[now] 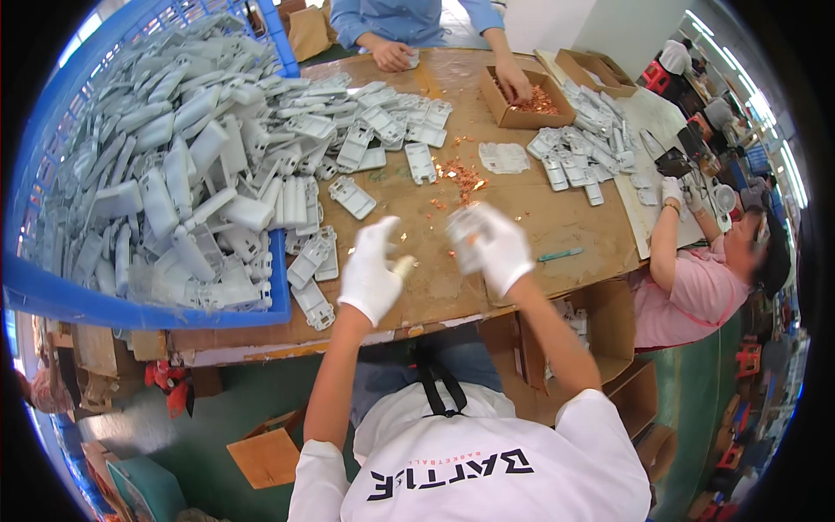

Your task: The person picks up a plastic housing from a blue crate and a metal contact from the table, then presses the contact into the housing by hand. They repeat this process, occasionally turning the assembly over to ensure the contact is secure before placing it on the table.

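Observation:
My left hand (pixel 372 271), in a white glove, hovers over the near side of the table with fingers and thumb apart; I see nothing held in it. Across from it, my right hand (pixel 501 249), also gloved and slightly blurred, grips a grey plastic casing (pixel 463 243). A small heap of shiny copper-coloured metal pieces (pixel 461 181) lies just beyond the hands, with loose bits scattered around it. Single grey casings (pixel 352 198) lie flat on the table to the left of that heap.
A blue plastic crate (pixel 156 315) brimming with grey casings takes up the left. More casings (pixel 574 161) are piled at right. A co-worker's hand (pixel 513 85) reaches into a cardboard box (pixel 526 113) of copper pieces. A teal pen (pixel 560 255) lies on the brown tabletop (pixel 600 228). Another person (pixel 696 291) sits right.

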Motion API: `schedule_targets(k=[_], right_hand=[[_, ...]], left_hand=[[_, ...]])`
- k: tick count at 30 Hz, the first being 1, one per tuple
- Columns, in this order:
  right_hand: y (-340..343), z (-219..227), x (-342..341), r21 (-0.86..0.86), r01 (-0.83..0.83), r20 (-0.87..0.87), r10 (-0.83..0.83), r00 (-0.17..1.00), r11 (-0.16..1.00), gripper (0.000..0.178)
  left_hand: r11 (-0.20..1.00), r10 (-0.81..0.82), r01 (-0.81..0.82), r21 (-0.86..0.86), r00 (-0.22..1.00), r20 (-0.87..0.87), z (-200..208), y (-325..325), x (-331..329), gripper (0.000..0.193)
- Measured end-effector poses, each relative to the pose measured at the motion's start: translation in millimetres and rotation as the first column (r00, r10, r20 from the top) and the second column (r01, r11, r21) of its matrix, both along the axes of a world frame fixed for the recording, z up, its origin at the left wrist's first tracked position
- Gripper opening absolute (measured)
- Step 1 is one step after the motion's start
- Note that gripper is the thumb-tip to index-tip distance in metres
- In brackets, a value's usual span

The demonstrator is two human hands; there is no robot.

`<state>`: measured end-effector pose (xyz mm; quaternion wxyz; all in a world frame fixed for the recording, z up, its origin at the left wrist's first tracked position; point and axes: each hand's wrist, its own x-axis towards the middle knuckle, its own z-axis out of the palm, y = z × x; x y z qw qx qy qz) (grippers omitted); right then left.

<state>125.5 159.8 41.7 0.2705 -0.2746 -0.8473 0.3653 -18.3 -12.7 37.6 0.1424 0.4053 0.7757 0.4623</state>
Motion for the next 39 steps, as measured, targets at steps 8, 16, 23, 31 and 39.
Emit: schedule_targets(k=[8, 16, 23, 31, 39], right_hand=[[213.3, -2.3, 38.9, 0.029, 0.542, 0.117, -0.542, 0.832, 0.84, 0.029], [158.7, -32.3, 26.7, -0.185, 0.186, -0.139, -0.213, 0.967, 0.965, 0.02], [141.3, -4.3, 35.7, -0.386, 0.159, -0.09, -0.209, 0.974, 0.909, 0.016], [13.5, 27.0, 29.1, -0.67, -0.14, -0.135, 0.066, 0.989, 0.729, 0.028], [-78.7, 38.1, 29.0, -0.051, -0.157, -0.208, 0.143, 0.968, 0.986, 0.04]], left_hand=[[0.83, 0.224, -0.42, -0.368, 0.854, -0.469, 1.0, 39.5, -50.1, 0.044], [0.714, 0.211, -0.537, -0.448, 0.776, -0.594, 4.8, 55.4, -43.6, 0.043], [0.684, 0.224, -0.519, -0.513, 0.819, -0.529, -7.1, 65.9, -52.0, 0.041], [0.984, 0.131, -0.178, -0.025, 0.807, -0.576, 18.4, 35.5, -4.4, 0.045], [0.955, -0.259, 0.017, 0.295, 0.531, 0.807, 53.6, -25.0, 75.7, 0.052]])
